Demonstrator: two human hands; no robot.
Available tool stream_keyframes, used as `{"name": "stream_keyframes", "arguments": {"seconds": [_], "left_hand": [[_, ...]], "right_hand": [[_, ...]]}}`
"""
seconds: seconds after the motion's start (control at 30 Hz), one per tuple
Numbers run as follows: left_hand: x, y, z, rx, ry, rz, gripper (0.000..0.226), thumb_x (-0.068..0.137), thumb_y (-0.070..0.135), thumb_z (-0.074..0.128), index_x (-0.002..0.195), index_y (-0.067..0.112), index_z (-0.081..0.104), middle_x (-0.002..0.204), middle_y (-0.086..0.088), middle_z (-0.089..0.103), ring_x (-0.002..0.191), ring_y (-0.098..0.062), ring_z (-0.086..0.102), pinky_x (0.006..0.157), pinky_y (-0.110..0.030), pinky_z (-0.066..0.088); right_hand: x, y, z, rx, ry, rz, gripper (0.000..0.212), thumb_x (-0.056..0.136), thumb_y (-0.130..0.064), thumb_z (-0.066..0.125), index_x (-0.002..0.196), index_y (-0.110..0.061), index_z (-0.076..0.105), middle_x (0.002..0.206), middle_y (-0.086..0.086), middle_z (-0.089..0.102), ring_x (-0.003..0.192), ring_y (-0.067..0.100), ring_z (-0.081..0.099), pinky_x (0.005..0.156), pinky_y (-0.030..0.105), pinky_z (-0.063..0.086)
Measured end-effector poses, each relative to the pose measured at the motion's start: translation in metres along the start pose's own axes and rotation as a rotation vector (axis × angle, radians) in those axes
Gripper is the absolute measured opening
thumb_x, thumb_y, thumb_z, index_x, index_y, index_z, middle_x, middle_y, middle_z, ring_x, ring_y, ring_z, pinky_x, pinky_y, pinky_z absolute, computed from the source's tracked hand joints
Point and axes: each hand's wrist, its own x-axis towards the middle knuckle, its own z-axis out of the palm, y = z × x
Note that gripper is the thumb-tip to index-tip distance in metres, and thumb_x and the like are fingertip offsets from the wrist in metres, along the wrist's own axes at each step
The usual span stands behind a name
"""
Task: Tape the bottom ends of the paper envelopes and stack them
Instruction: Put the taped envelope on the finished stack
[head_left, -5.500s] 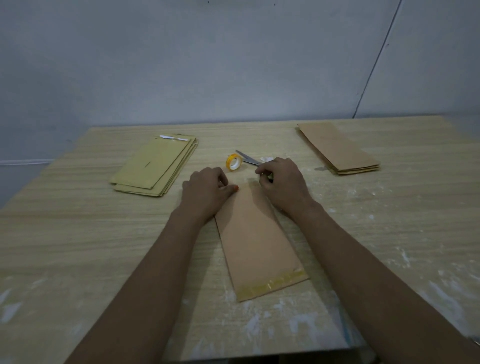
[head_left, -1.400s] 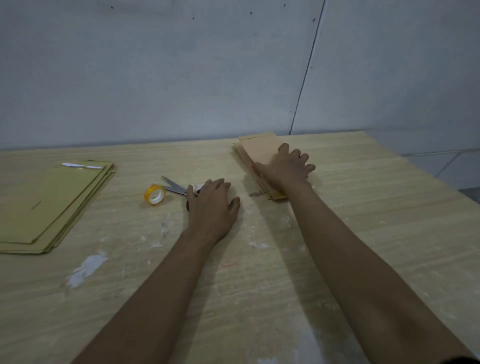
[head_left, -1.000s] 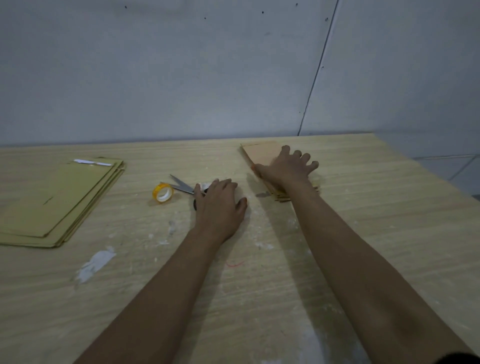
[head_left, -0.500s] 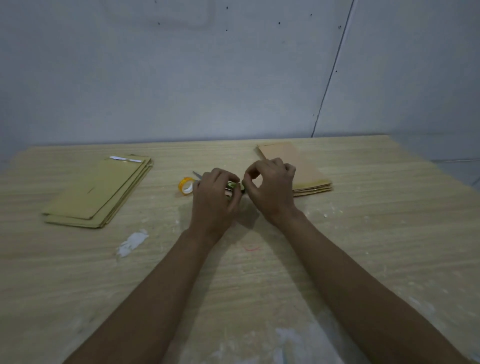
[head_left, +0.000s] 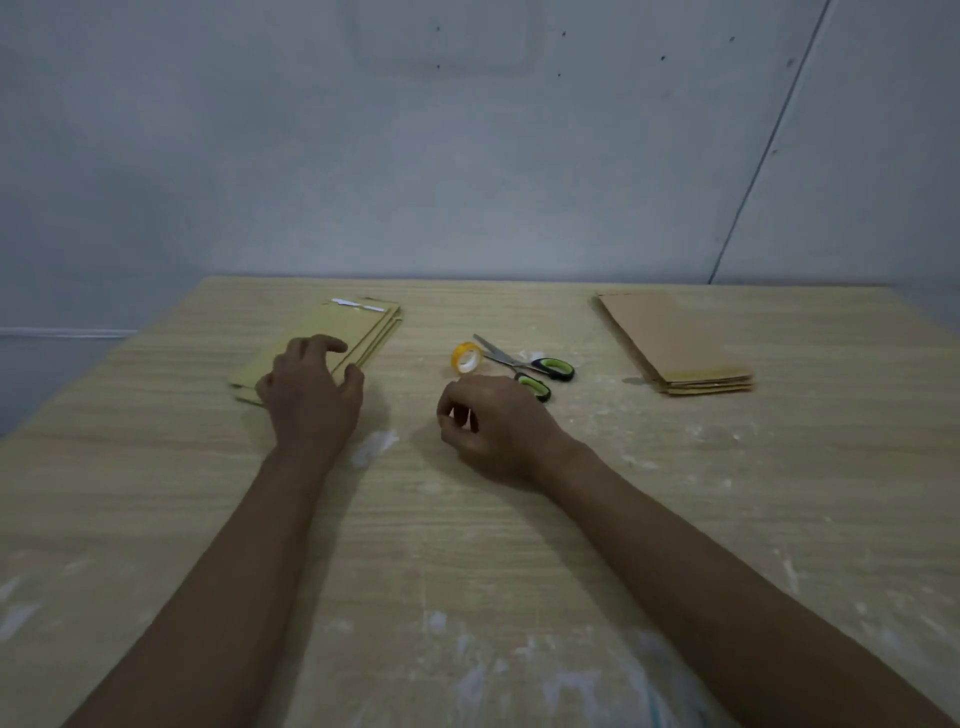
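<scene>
A pile of yellowish envelopes (head_left: 349, 332) lies at the back left of the wooden table (head_left: 467, 545). My left hand (head_left: 310, 396) rests over the pile's near end, fingers spread and slightly bent on the top envelope. A stack of brown envelopes (head_left: 675, 343) with tape along their near ends sits at the back right. Between the piles are a yellow tape roll (head_left: 466, 357) and green-handled scissors (head_left: 530, 366). My right hand (head_left: 493, 423) hovers just in front of the scissors, fingers loosely curled, holding nothing.
The table top is marked with white smears, thickest near the front edge. A grey wall stands right behind the table's far edge. The table's left corner drops off beyond the yellowish pile.
My right hand left the brown stack and met the left hand at the scissors. Now my left hand has moved left onto the yellowish pile, and the right hand has drawn back from the scissors.
</scene>
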Motion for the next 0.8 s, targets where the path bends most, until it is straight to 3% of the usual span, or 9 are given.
{"name": "stream_keyframes", "arguments": {"seconds": [0.1, 0.2, 0.47, 0.57, 0.67, 0.8], "left_hand": [[0.004, -0.018, -0.003, 0.095, -0.099, -0.139, 0.035, 0.087, 0.027, 0.065, 0.121, 0.019, 0.061, 0.131, -0.007, 0.057, 0.125, -0.030, 0.050, 0.108, -0.051, 0.024], [0.004, -0.023, -0.001, 0.168, -0.191, -0.207, 0.045, 0.089, 0.035, 0.062, 0.130, 0.019, 0.055, 0.141, -0.005, 0.050, 0.130, -0.027, 0.046, 0.111, -0.051, 0.018], [0.001, -0.016, 0.002, 0.187, -0.116, -0.215, 0.043, 0.084, 0.027, 0.067, 0.126, 0.024, 0.057, 0.134, -0.008, 0.051, 0.121, -0.031, 0.049, 0.105, -0.046, 0.021], [0.001, -0.014, 0.001, 0.149, -0.082, -0.208, 0.035, 0.086, 0.027, 0.063, 0.121, 0.025, 0.061, 0.125, -0.006, 0.060, 0.116, -0.029, 0.054, 0.103, -0.045, 0.021], [-0.001, -0.009, -0.005, 0.046, 0.003, -0.211, 0.025, 0.090, 0.022, 0.056, 0.114, 0.023, 0.062, 0.097, 0.003, 0.072, 0.106, -0.025, 0.062, 0.102, -0.045, 0.021], [-0.006, 0.005, -0.014, -0.138, 0.090, -0.156, 0.026, 0.088, 0.016, 0.057, 0.115, 0.018, 0.060, 0.076, 0.011, 0.061, 0.094, -0.023, 0.064, 0.099, -0.040, 0.023]], "right_hand": [[0.008, -0.012, 0.011, 0.025, -0.092, -0.011, 0.005, 0.082, -0.021, 0.064, 0.080, -0.017, 0.066, 0.074, -0.003, 0.064, 0.066, 0.018, 0.057, 0.057, 0.036, 0.047], [0.013, -0.017, 0.019, 0.065, -0.137, 0.008, 0.005, 0.082, -0.021, 0.064, 0.081, -0.017, 0.068, 0.074, -0.003, 0.063, 0.066, 0.017, 0.055, 0.058, 0.037, 0.048], [0.001, -0.013, 0.021, 0.163, -0.119, 0.112, 0.005, 0.085, -0.019, 0.066, 0.085, -0.017, 0.071, 0.077, -0.007, 0.053, 0.067, 0.011, 0.053, 0.066, 0.034, 0.048], [0.000, -0.012, 0.020, 0.182, -0.117, 0.122, 0.005, 0.085, -0.018, 0.067, 0.086, -0.017, 0.071, 0.075, -0.010, 0.051, 0.066, 0.008, 0.052, 0.066, 0.032, 0.048], [0.000, -0.012, 0.021, 0.203, -0.113, 0.147, 0.007, 0.084, -0.017, 0.066, 0.088, -0.018, 0.071, 0.075, -0.010, 0.052, 0.066, 0.006, 0.052, 0.066, 0.031, 0.047], [-0.002, -0.013, 0.020, 0.270, -0.100, 0.192, 0.015, 0.084, -0.014, 0.066, 0.099, -0.018, 0.069, 0.073, -0.011, 0.056, 0.065, 0.005, 0.053, 0.064, 0.029, 0.046]]}}
